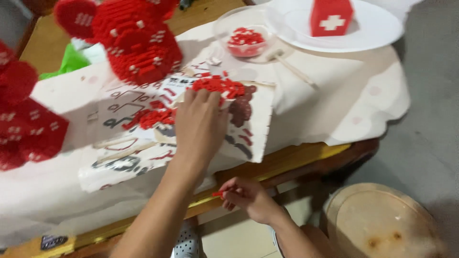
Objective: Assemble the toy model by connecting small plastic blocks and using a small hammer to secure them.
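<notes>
Left hand (201,125) stretched far over the table, palm down, fingers (198,98) pressed together and bent onto a heap of small red bricks (221,86) lying on a printed instruction sheet (256,136). Whether anything is pinched under those fingertips: cannot tell. More loose red bricks (153,117) just left of the hand, on the same sheet. Right hand (248,197) held low at the near edge of the table (296,157), thumb and forefinger pinching one tiny red brick (218,194), other fingers curled in.

Far left: a large red brick-built figure (131,40), with another red brick-built block (28,129) at the left edge. Far right: a clear bowl (224,24) holding red bricks, touching a white plate (377,31) carrying a red box with a white cross (331,16). A thin wooden stick (296,70) lying near the bowl. Round wooden stool (380,222) on the floor, near right.
</notes>
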